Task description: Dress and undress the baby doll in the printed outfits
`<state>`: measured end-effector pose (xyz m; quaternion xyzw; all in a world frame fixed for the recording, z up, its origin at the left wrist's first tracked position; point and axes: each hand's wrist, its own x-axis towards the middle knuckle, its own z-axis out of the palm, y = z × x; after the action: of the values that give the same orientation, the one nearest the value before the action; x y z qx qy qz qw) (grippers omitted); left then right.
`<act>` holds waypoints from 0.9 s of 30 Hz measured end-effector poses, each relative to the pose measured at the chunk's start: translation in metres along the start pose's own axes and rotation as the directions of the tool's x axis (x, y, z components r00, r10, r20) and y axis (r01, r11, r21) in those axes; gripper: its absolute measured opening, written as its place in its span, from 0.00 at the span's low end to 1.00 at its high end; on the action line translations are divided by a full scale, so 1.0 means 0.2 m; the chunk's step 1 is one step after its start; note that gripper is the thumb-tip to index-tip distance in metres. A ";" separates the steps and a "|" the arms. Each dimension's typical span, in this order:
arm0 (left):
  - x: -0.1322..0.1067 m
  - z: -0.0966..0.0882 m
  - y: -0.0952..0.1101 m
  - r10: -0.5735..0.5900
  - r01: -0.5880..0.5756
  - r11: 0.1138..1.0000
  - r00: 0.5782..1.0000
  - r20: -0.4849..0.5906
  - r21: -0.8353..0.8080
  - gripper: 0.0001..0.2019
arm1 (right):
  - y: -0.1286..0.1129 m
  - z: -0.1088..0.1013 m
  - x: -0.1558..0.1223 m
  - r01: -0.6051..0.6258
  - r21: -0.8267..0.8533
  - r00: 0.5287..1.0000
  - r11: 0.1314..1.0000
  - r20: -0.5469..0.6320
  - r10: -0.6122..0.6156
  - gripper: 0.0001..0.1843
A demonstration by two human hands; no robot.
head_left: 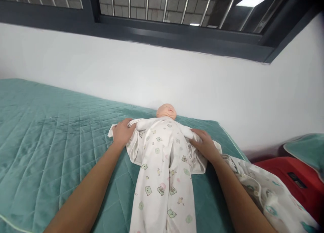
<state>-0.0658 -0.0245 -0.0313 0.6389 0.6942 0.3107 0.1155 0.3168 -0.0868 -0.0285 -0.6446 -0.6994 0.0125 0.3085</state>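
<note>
A baby doll (166,111) lies on its back on a teal quilted bed (50,132), its head toward the wall. It is dressed in a white sleepsuit (164,172) printed with small bears. My left hand (123,132) rests on the doll's sleeve at the left, fingers curled over the cloth. On the other sleeve lies my right hand (205,143), fingers stretched out and pressing the fabric flat.
A white wall (162,74) runs behind the bed below a dark-framed window (177,34). A second printed white garment (265,196) lies at the bed's right edge. Beyond it stand a red case (291,179) and a teal cushion (306,150).
</note>
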 end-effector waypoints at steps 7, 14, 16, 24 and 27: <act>0.00 0.00 0.01 -0.018 0.018 0.999 1.000 0.005 -0.041 0.18 | -0.62 -0.03 0.03 0.150 0.129 0.988 0.980 -0.060 -0.144 0.19; 0.01 0.00 0.01 -0.003 0.003 1.000 1.000 0.001 -0.023 0.17 | -1.19 0.25 0.31 0.543 -0.168 0.780 0.823 0.463 -0.421 0.15; 0.02 0.00 0.00 -0.007 0.007 1.000 1.000 0.006 -0.015 0.18 | -1.23 0.34 0.37 0.572 -0.245 0.749 0.783 0.545 -0.377 0.15; 0.05 0.00 0.01 0.023 -0.024 0.999 1.000 0.017 0.023 0.17 | -1.23 0.50 0.45 0.615 -0.268 0.691 0.741 0.637 -0.343 0.18; 0.05 0.00 0.01 0.034 -0.034 0.999 0.999 -0.008 0.009 0.16 | -1.24 0.50 0.49 0.624 -0.277 0.657 0.731 0.693 -0.298 0.16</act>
<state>-0.0657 -0.0155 -0.0282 0.6500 0.6850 0.3120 0.1047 0.0531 -0.0013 0.0349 -0.4534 -0.8828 -0.0429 -0.1152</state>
